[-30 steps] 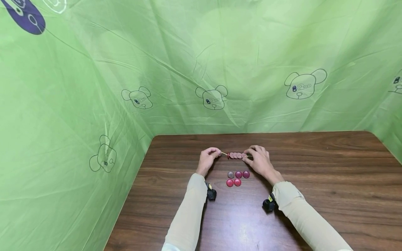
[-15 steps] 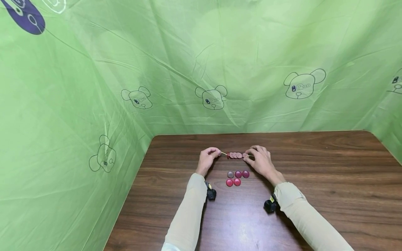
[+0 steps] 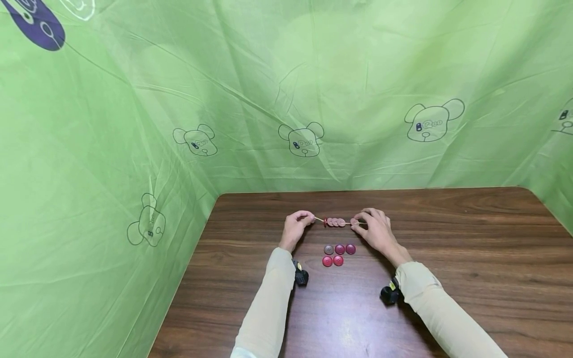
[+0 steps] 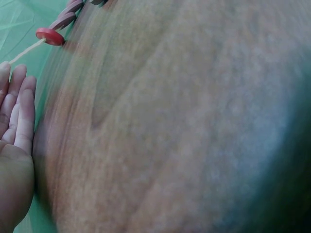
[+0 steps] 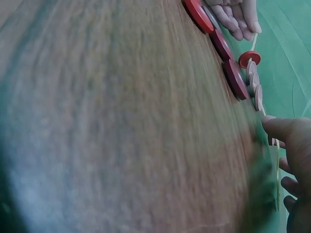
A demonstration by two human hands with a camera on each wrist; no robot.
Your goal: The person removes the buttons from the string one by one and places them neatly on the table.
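Note:
My left hand [image 3: 295, 229] pinches one end of a pale cord [image 4: 28, 52] between thumb and finger. Threaded on that cord, a red button [image 3: 325, 222] stands on edge, and several pink buttons [image 3: 336, 222] overlap beside it. A short stretch of bare cord separates them from one more pink button [image 3: 354, 222]. My right hand [image 3: 377, 232] pinches this separate button by its edge; in the right wrist view the thumb partly hides it. The cord's free tail [image 5: 278, 177] trails past the right fingers.
Nearer me on the brown wooden table [image 3: 474, 278] lie loose buttons: a grey one [image 3: 329, 249], two maroon ones [image 3: 345, 249] and two red ones [image 3: 333, 261]. Green cloth [image 3: 358, 169] printed with bear heads hangs behind the table and at its sides.
My right hand has slid rightward along the cord with one pink button, opening a gap from the other pink ones. The left hand and the loose buttons have stayed put.

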